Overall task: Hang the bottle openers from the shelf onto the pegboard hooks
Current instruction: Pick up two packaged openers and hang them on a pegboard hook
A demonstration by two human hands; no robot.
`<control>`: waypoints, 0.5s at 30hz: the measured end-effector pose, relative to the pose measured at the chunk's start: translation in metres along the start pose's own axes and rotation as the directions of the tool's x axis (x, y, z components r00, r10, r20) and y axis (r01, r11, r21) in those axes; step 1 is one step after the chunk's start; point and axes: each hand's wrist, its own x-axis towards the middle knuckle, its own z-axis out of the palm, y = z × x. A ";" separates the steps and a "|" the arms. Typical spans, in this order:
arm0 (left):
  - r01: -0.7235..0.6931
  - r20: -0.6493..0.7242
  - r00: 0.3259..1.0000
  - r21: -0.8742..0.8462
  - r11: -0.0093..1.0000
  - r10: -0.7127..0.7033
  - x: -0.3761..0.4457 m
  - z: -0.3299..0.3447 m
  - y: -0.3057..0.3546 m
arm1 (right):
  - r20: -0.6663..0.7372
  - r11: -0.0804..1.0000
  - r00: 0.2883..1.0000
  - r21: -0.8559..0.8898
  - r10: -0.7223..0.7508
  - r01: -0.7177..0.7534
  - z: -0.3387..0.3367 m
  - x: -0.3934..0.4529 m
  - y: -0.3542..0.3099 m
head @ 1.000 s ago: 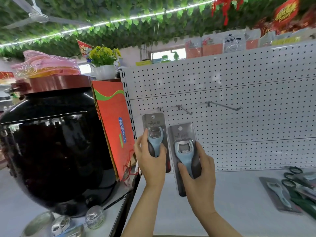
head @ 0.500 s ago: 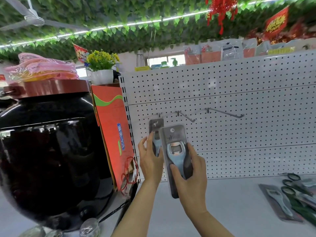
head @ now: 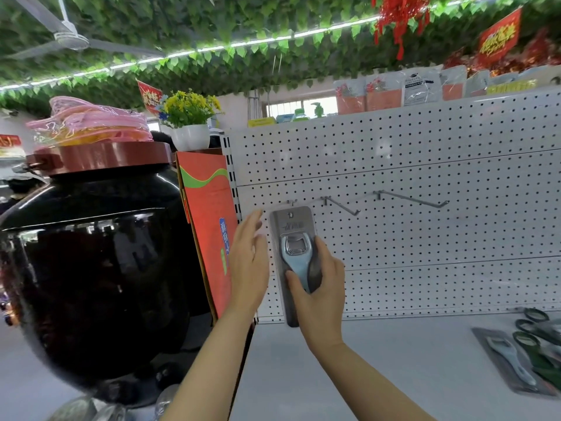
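A blue-grey bottle opener on a grey card [head: 293,229] is upright against the white pegboard [head: 425,238], its top hole just under the leftmost hook [head: 292,202]. My right hand [head: 321,287] grips the opener's handle, thumb in front. My left hand [head: 249,256] is beside the card's left edge with straight fingers and holds nothing. The other card it held earlier is out of sight, possibly behind the front card. Two longer hooks, the middle hook [head: 343,206] and the right hook [head: 413,199], stand bare. Another carded opener [head: 510,363] lies on the shelf [head: 379,360] at the right.
Green-handled scissors in packs [head: 537,326] lie by the spare opener. A large black jar [head: 91,268] and an orange box [head: 209,226] stand close on the left of the pegboard. Packaged goods line the top of the board.
My left hand has let go of its opener card and opened beside the hook. My right hand moved its card left and up, over the spot where the first card was.
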 end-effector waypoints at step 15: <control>-0.296 0.234 0.945 0.307 0.904 0.230 0.002 -0.004 -0.001 | -0.044 1.000 0.999 -0.020 0.000 0.000 0.025 -0.004 0.022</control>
